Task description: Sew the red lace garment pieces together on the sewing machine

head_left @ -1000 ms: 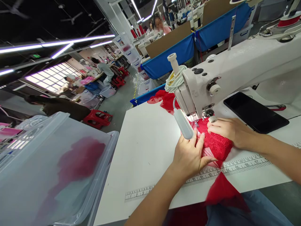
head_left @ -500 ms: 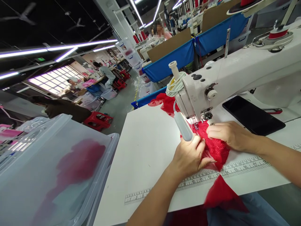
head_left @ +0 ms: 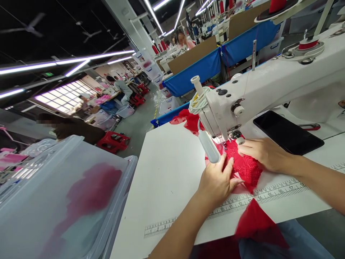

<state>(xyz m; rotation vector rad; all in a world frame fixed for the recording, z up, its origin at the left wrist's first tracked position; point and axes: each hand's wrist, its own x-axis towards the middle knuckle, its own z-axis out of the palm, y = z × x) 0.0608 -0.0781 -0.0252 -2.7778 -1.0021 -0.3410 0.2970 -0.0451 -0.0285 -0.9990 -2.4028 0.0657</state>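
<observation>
Red lace fabric (head_left: 246, 167) lies under the needle end of a white sewing machine (head_left: 218, 108), spread on the table. Flat on its left part rests my left hand (head_left: 217, 180), fingers spread and thumb out to the right. My right hand (head_left: 265, 154) has its fingers bent together at the fabric's right edge, seemingly pinching it; the fingertips are partly hidden by the machine's knob. The presser foot (head_left: 224, 145) stands on the cloth just beyond my left fingertips. A small grey lamp (head_left: 209, 147) hangs beside the needle, over my left fingers.
A black phone (head_left: 288, 132) lies right of the needle. Printed ruler marks (head_left: 239, 205) run along the table's front. More red cloth (head_left: 258, 225) hangs over my lap. A translucent bin (head_left: 67, 201) stands left. Other people sit at tables farther back.
My left fingers have spread out and flattened on the fabric. My right hand stays at the fabric's right edge. The whole view has shifted slightly.
</observation>
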